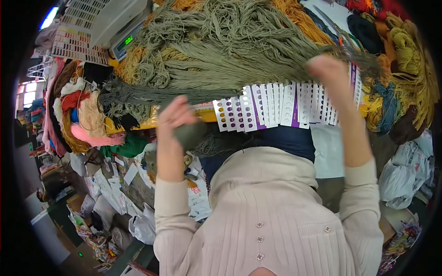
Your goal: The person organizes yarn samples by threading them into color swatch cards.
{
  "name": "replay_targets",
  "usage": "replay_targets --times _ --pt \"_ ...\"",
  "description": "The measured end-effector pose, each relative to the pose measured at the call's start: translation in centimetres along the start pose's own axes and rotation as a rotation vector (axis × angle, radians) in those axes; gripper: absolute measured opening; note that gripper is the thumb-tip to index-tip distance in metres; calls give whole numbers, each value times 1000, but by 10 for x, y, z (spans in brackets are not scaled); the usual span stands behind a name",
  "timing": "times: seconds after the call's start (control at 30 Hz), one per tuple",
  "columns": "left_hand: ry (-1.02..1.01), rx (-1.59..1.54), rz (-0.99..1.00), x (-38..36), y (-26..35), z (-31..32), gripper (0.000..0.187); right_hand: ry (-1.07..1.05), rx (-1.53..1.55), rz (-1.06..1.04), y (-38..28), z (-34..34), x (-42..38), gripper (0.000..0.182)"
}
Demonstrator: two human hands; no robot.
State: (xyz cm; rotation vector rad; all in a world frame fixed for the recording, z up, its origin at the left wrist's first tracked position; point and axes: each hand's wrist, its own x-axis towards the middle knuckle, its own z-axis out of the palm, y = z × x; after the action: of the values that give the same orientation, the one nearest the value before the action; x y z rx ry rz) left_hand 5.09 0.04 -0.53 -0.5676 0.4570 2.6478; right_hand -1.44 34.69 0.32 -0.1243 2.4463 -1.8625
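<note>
My left hand, blurred, is curled closed on dark grey-green yarn, with part of the yarn hanging below the fingers. Farther right, my right hand is raised in a blurred fist, and a smeared bunch of dark yarn trails out beyond it. Behind both hands lies a big heap of olive-green yarn. A dark grey-green hank stretches along its near edge. Between my hands, a row of punched white and purple cards lines the table's front edge.
A scale with a green display stands at the back left, near a colour sample chart. Coloured yarn bundles hang at the left; ochre yarn lies at the right. Scissors rest at the back. Plastic bags are on the floor.
</note>
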Motion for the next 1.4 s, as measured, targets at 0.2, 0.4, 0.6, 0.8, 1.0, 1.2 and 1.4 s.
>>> replay_targets --times 0.2,0.4,0.6,0.8,1.0,1.2,1.4 --pt "357 1008 -141 66 -84 24 17 103 -127 -130 43 102 -25 5" --pt "270 1405 -119 78 -94 20 17 152 -394 -263 46 105 -29 14" --pt "399 1059 -177 79 -86 15 16 -29 -589 -331 28 114 -40 33" --pt "384 955 -106 79 -96 19 16 -123 -410 -262 29 104 -38 35" --pt "311 1076 -19 72 -84 28 8 -81 -115 -122 30 101 -29 30" --pt "399 984 -29 68 -70 19 9 -39 -124 -158 37 108 -32 30" --pt "187 550 -126 51 -57 20 13 -36 -218 -162 35 105 -33 28"
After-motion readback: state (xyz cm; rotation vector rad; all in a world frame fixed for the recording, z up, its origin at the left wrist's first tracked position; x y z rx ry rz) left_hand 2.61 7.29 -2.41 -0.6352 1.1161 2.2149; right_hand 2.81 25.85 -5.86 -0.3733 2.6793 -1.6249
